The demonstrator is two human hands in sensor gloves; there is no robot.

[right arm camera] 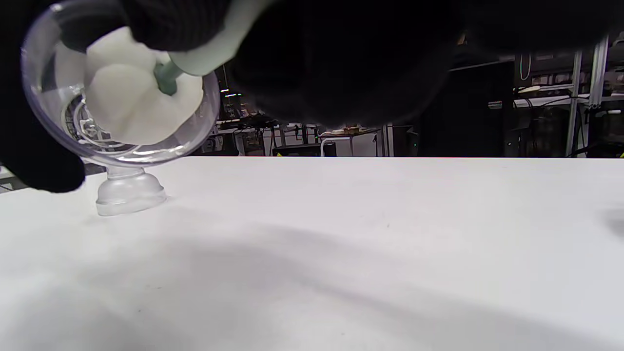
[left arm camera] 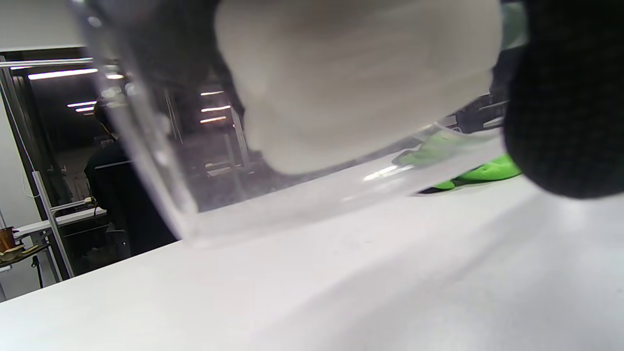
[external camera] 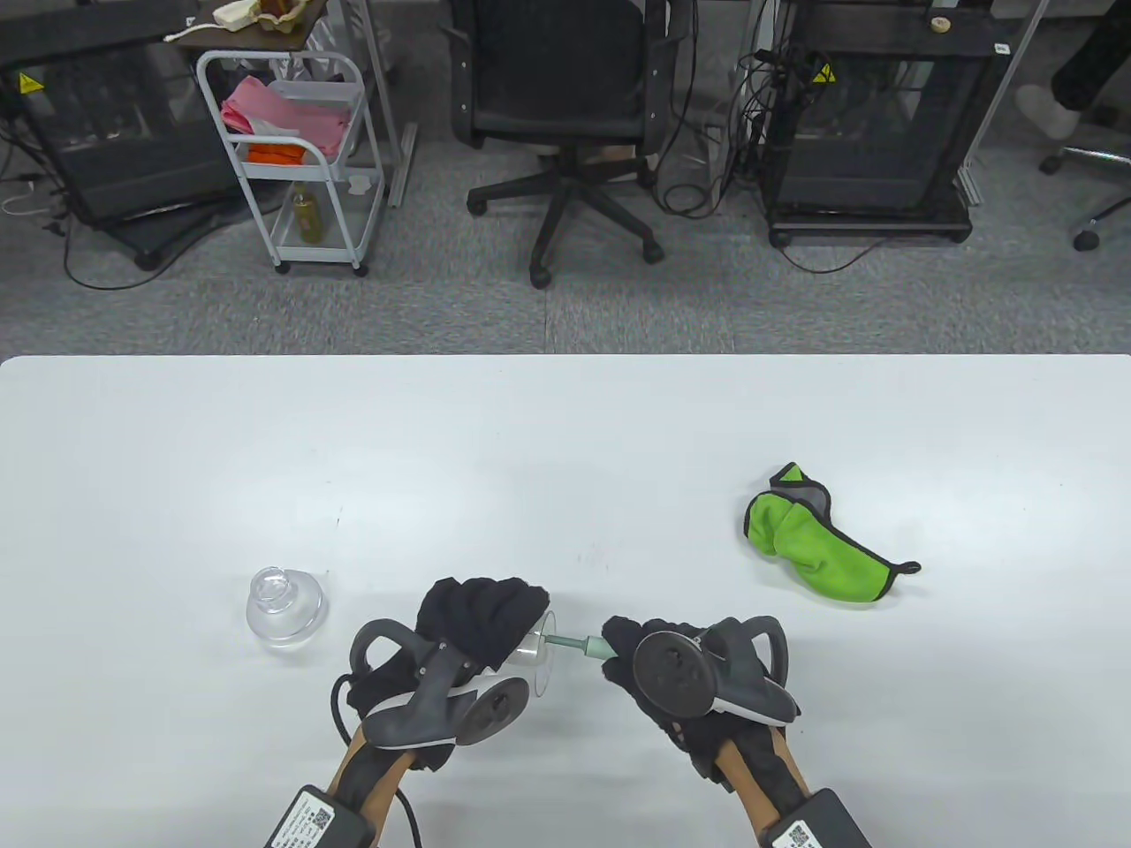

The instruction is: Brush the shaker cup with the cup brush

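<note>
1. While it lies on its side low in the frame's centre, the clear shaker cup (external camera: 535, 652) has the cup brush (external camera: 576, 647) and its white sponge head (right arm camera: 131, 105) inside.
2. Left hand (external camera: 473, 623) grips the cup; right hand (external camera: 649, 671) pinches the brush handle.
3. Both hands hover above the tabletop (external camera: 565, 459), with the clear lid (external camera: 284, 605) at lower left and the green cloth (external camera: 817, 548) at right.
</note>
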